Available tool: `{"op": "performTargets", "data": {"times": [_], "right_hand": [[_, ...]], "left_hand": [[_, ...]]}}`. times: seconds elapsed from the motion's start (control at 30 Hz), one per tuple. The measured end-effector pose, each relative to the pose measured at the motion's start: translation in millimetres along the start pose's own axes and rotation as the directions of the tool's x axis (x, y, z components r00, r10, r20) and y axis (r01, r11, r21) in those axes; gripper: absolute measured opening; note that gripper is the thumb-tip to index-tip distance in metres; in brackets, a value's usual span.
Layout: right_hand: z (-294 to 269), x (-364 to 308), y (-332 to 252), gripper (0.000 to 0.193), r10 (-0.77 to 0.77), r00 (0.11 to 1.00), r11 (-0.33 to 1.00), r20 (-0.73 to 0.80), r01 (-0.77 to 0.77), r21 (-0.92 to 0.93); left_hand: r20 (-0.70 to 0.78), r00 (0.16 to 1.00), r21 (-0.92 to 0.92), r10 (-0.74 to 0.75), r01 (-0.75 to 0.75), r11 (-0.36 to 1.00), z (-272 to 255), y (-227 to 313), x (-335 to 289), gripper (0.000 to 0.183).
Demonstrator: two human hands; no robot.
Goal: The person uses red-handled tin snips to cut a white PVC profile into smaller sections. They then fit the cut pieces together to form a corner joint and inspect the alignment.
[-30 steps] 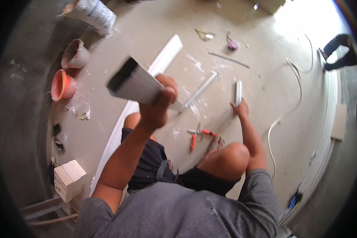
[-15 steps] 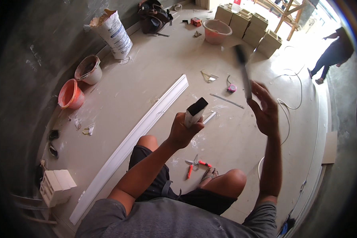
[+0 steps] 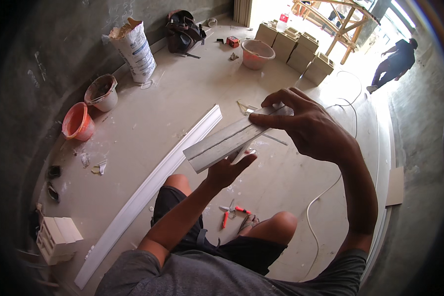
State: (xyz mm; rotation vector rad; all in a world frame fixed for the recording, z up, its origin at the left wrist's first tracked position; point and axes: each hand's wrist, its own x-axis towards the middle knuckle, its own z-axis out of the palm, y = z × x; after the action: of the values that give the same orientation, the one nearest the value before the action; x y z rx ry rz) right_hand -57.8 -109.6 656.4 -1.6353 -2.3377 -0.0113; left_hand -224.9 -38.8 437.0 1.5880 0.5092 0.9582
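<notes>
My right hand (image 3: 311, 121) pinches the far right end of a short, flat whitish strip (image 3: 227, 140) between thumb and fingers. A dark, uneven line runs along the strip's length, and it slants down to the left. Just below it, my left hand (image 3: 227, 170) grips a pale piece (image 3: 240, 152), thumb stretched out along it. The strip covers most of that piece and the left fingers; whether the two pieces touch I cannot tell. On the floor left of my hands lies a long white moulding (image 3: 153, 187). Snips with orange-red handles (image 3: 226, 219) lie by my foot.
Two buckets (image 3: 79, 123) and an open sack (image 3: 135, 54) stand along the left wall, near a dark bag (image 3: 184, 34). A basin (image 3: 256, 55) sits before hollow blocks (image 3: 303, 54). A white cable (image 3: 313, 202) curves along the right. One person (image 3: 395, 61) walks far right.
My right hand has swung the strip down and left, from upright to slanting across above my left hand. The piece in my left hand is now largely covered. The far person has moved.
</notes>
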Motion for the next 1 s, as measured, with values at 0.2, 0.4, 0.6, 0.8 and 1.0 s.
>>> {"op": "performTargets", "data": {"times": [0.2, 0.4, 0.6, 0.8, 1.0], "right_hand": [[-3, 2, -4, 0.057, 0.005, 1.000, 1.000, 0.017, -0.005, 0.004], [-4, -4, -4, 0.062, -0.038, 0.999, 0.998, -0.030, 0.039, 0.040], [-20, 1, -17, 0.048, -0.070, 0.988, 0.994, -0.138, 0.058, -0.090], [-53, 65, -59, 0.038, -0.121, 0.858, 0.985, -0.500, 0.168, 0.049], [57, 94, -39, 0.052, 0.029, 0.947, 0.991, -0.321, 0.014, 0.130]], "left_hand": [[-0.232, 0.950, -0.175, 0.207, -0.250, 0.952, 8, 59, 19, 0.079], [-0.273, 0.817, 0.044, 0.508, -0.517, 0.855, 14, 57, 29, 0.059], [-0.315, 0.746, 0.188, 0.587, -0.557, 0.809, 18, 54, 30, 0.050], [-0.429, 0.702, 0.109, 0.568, -0.584, 0.805, 21, 53, 32, 0.047], [-0.284, 0.921, -0.107, 0.266, -0.306, 0.946, 30, 61, 17, 0.056]]}}
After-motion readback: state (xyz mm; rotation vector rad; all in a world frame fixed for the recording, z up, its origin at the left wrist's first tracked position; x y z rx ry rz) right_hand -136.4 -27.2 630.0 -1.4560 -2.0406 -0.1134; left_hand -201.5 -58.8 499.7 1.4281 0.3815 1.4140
